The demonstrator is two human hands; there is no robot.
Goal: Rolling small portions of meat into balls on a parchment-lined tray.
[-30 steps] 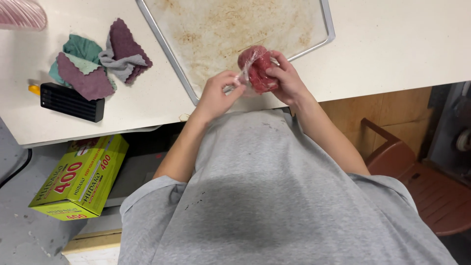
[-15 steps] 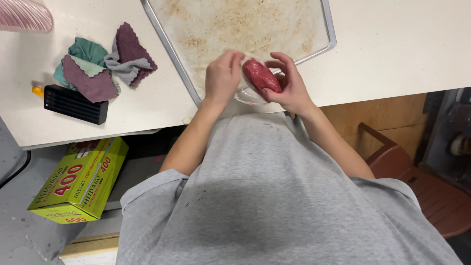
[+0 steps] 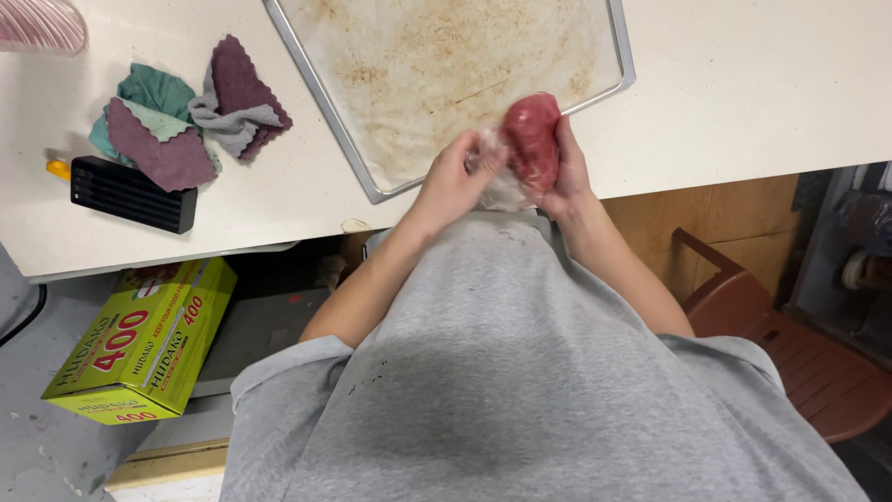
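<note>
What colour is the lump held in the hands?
Red to pinkish, like raw meat, partly in clear wrap; the head view shows it best.

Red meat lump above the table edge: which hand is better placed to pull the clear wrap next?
Left, probably. The left hand pinches the loose clear wrap, while the right hand is occupied cupping the red meat lump.

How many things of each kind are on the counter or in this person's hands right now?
Baking trays: 1, lined with stained paper
Lumps of red meat: 1, in the right hand, with clear wrap at the left hand
Cloths: 4 as far as I can tell, in one pile
Black boxes: 1
Pink ribbed things: 1, cut off by the edge
Total: 8, plus the wrap
</note>
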